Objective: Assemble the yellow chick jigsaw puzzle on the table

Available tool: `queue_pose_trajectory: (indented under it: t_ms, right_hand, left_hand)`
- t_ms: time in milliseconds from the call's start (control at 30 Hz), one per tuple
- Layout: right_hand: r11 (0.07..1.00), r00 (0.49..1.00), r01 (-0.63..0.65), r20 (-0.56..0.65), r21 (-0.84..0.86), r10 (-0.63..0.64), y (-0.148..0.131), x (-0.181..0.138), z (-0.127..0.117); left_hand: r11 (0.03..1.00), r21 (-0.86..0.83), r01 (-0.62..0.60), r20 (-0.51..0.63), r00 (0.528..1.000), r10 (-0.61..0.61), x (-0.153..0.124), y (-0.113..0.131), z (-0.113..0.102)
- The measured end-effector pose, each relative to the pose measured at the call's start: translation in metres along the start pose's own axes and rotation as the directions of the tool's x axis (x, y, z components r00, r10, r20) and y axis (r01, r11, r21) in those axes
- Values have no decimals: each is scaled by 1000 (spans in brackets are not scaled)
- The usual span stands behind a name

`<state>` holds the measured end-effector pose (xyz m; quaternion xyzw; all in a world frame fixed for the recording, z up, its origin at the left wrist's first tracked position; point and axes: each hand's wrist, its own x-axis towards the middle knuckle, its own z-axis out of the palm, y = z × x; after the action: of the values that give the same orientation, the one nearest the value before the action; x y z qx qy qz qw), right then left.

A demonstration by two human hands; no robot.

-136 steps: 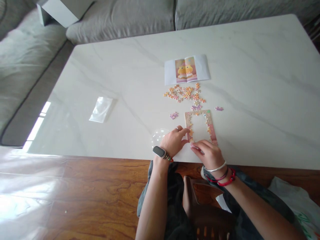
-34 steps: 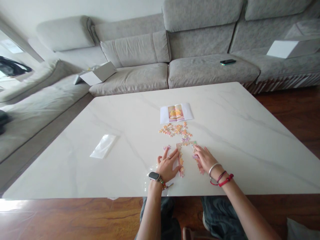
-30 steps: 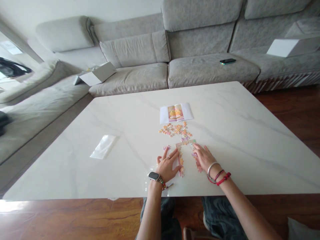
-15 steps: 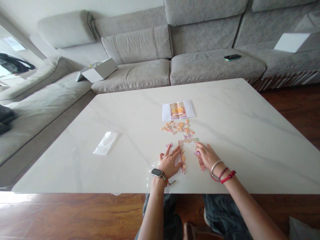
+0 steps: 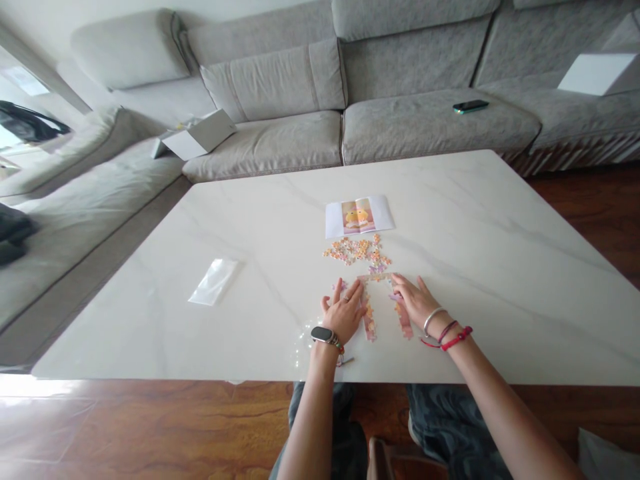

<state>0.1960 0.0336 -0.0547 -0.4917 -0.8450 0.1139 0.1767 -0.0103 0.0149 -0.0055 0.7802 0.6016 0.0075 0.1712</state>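
Head view: at lower centre of the frame, the puzzle border (image 5: 404, 321) is touched by the spread left hand (image 5: 344, 316); whether anything is gripped by the right hand (image 5: 418, 304) cannot be told.

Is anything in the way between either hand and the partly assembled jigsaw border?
Nothing visible: the left hand touches the jigsaw border on its left side, the right hand on its right. The pile of loose pieces lies beyond its far edge.

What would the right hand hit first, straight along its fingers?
The right hand has the puzzle border at its fingertips; beyond it, probably the loose puzzle pieces, though height is unclear.
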Motion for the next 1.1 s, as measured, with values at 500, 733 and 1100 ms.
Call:
queue_pose_trajectory:
  t_ms: [500, 733, 1100]
  right_hand:
    - [1000, 1000, -9, 19, 22, 9, 0, -1, -2]
    - [998, 998, -7, -58, 55, 10, 0, 0, -5]
    - [909, 889, -82, -382, 408, 251, -7, -20, -54]
  left_hand:
    - [997, -72, 3, -13, 1000, -3, 5, -2, 1]
    - [999, -48, -12, -12, 1000, 11, 6, -2, 2]
    - [997, -15, 74, -304, 950, -75, -13, -26, -9]
